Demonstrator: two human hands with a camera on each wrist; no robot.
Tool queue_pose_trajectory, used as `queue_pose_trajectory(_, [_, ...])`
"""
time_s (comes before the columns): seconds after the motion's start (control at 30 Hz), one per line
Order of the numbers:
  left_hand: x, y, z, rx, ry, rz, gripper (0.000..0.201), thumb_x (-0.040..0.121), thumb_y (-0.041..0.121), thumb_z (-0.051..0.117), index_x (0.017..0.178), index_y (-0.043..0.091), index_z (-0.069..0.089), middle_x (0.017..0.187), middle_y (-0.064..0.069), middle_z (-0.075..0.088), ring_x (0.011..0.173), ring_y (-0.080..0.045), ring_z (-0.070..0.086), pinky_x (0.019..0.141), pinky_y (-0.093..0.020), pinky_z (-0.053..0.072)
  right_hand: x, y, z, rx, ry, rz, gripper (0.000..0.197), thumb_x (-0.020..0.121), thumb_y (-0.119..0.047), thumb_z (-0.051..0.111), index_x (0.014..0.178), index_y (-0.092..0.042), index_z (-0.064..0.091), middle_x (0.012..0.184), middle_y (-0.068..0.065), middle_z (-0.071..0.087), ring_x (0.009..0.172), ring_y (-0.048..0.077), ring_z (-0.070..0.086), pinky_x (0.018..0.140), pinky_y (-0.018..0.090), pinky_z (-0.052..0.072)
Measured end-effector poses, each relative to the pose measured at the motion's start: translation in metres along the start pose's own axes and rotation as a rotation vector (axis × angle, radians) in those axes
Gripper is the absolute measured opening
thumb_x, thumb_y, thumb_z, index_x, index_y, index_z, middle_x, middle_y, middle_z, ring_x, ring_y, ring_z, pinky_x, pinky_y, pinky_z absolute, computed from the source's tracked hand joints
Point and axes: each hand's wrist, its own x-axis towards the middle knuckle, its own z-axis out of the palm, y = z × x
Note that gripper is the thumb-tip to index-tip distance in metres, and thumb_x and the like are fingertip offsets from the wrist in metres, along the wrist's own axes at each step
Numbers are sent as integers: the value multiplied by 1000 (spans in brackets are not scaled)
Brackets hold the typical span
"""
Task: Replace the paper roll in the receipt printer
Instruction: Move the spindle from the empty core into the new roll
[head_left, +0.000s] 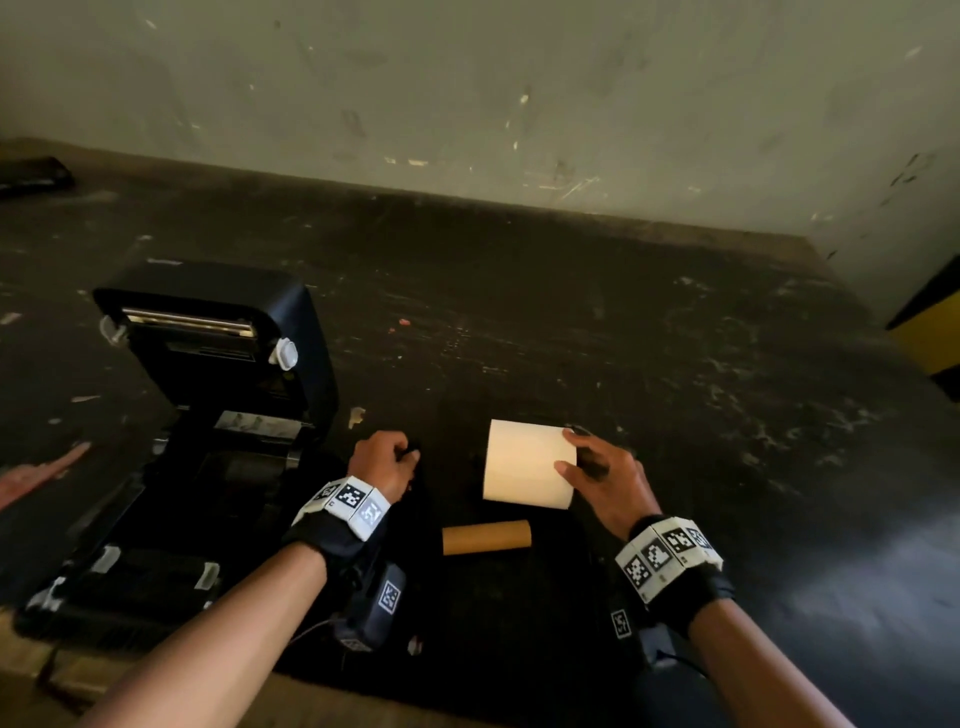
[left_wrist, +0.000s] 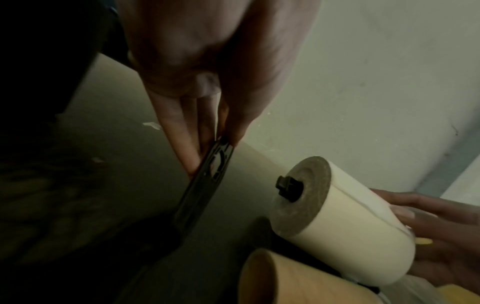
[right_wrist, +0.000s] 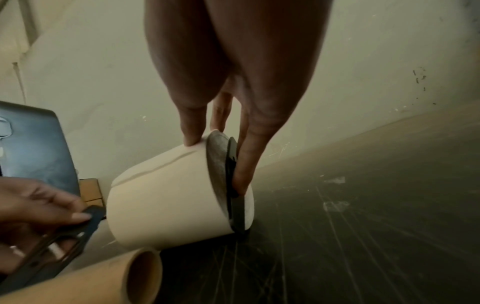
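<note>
The receipt printer (head_left: 182, 447) sits at the left of the dark, scuffed bench (head_left: 623, 338) with its lid (head_left: 218, 332) swung up and back, and the paper bay (head_left: 244, 467) under it lies open; it is too dark in there to tell what, if anything, is inside. Over to the right, the right hand (head_left: 602, 478) has the new paper roll (head_left: 527, 465), thumb on the white wrap and fingers (right_wrist: 249, 164) pressed against a flat black end plate (right_wrist: 235, 185) on the roll's right end, so that grip is closed around the roll. The roll hangs tilted just above the bench. From the left wrist view, a black spindle tip (left_wrist: 287, 188) pokes out of the roll's left end. The left hand (head_left: 384, 465), just right of the printer, pinches a second flat black plastic guide plate (left_wrist: 205, 185) between thumb and fingertips, a narrow grip, apart from the roll. Nearer the person, between the two wrists, the brown cardboard core (head_left: 485, 538) lies on its side on the bench, bare and hollow.
</note>
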Motion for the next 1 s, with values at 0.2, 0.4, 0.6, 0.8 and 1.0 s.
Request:
queue_pose_trajectory(0.2, [20, 21, 19, -54, -32, 75, 15, 86, 20, 59, 85, 6, 62, 74, -21, 68, 69, -38, 66, 64, -51, 57, 4, -2, 2, 10, -3, 15, 47, 84, -25, 68, 128, -26, 53, 131, 7, 58, 118, 16, 55, 98, 26, 42])
queue_pose_trajectory(0.4, [22, 44, 26, -133, -98, 88, 9, 87, 17, 59, 87, 10, 63, 92, -25, 64, 84, -37, 65, 65, -52, 58, 5, -2, 8, 36, 1, -6, 47, 84, -23, 68, 128, -26, 54, 129, 5, 59, 116, 11, 54, 97, 21, 41])
queue_pose_trajectory(0.6, [21, 51, 25, -201, -209, 37, 25, 88, 21, 59, 111, 11, 62, 102, -19, 66, 79, -26, 66, 58, -42, 61, 12, 0, 10, 42, -6, -5, 46, 84, -26, 68, 128, -26, 54, 131, 3, 58, 120, 15, 54, 105, 32, 42])
queue_pose_trajectory(0.8, [11, 57, 21, -220, -259, 60, 30, 93, 18, 51, 120, 7, 57, 99, -12, 60, 92, -31, 65, 72, -44, 59, 11, 2, 10, 56, 7, -2, 46, 83, -26, 69, 127, -26, 55, 130, 4, 60, 120, 16, 54, 106, 38, 43])
queue_pose_trajectory(1.0, [2, 58, 25, -238, -264, 76, 35, 96, 20, 43, 131, 22, 48, 114, -6, 56, 96, -21, 59, 78, -44, 58, 9, -2, 11, 71, 10, -6, 46, 83, -23, 69, 127, -25, 55, 131, 4, 58, 122, 16, 53, 106, 36, 42])
